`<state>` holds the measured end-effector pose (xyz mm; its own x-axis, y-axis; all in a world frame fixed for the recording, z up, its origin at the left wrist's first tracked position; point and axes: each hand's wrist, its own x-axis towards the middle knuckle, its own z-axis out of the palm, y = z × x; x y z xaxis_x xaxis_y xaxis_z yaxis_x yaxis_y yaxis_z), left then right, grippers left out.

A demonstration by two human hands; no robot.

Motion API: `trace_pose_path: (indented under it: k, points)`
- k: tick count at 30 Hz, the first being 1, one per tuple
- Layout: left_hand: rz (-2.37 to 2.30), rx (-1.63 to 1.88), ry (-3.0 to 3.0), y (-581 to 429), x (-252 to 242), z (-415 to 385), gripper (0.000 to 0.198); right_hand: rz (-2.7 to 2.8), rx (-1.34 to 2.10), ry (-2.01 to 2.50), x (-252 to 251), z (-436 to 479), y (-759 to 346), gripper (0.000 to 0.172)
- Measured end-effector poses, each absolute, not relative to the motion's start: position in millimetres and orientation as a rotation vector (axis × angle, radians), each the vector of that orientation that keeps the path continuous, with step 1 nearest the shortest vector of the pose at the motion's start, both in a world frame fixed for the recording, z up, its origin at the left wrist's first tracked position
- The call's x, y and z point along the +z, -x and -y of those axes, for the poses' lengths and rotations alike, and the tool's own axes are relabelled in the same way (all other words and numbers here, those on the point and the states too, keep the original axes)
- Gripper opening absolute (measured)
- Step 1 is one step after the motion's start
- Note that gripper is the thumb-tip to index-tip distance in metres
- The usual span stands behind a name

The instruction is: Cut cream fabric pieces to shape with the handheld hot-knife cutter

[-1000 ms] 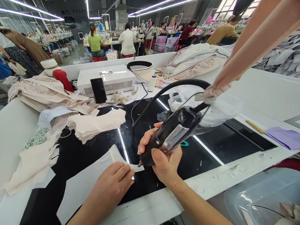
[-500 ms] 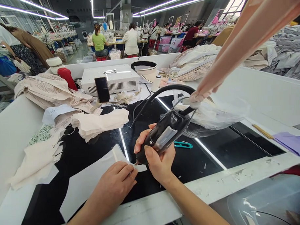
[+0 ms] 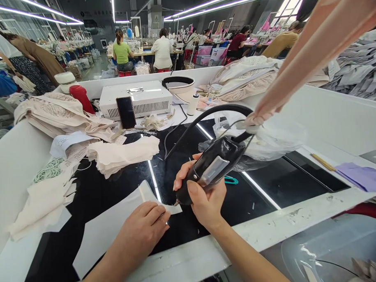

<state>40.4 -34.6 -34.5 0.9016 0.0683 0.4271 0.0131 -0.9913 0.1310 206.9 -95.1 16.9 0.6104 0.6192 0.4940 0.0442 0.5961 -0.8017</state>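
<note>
White sheet (image 3: pixel 109 226) being pressed down by left hand (image 3: pixel 144 229), any pinch unclear; corded handpiece (image 3: pixel 212 169) being gripped by right hand (image 3: pixel 208 202), steady tip (image 3: pixel 177 203) being advised

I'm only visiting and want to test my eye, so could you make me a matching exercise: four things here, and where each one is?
Things
1. Tool
2. Phone
3. White sheet
4. Purple piece

Places
A. Upright in front of the white box
B. To the right of the black surface
C. Held in the right grip
D. Partly under the left grip

Right pairs: 1-C, 2-A, 3-D, 4-B
</note>
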Motion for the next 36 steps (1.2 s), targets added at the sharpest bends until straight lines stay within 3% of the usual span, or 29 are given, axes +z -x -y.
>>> trace_pose_path:
  k: [14, 19, 36]
  points:
    - [-0.051, 0.685, -2.874, -39.5, -34.9, 30.9, 0.019, 0.855, 0.461, 0.871, 13.5, 100.6, -193.9, 0.047]
    - [-0.048, 0.711, -2.889, -39.8, -34.6, 31.0, 0.019, 0.867, 0.478, 0.902, 13.1, 101.0, -194.2, 0.039]
    - [-0.038, 0.693, -2.892, -40.2, -29.5, 30.7, 0.02, 0.871, 0.373, 0.803, 14.8, 104.1, -206.4, 0.036]
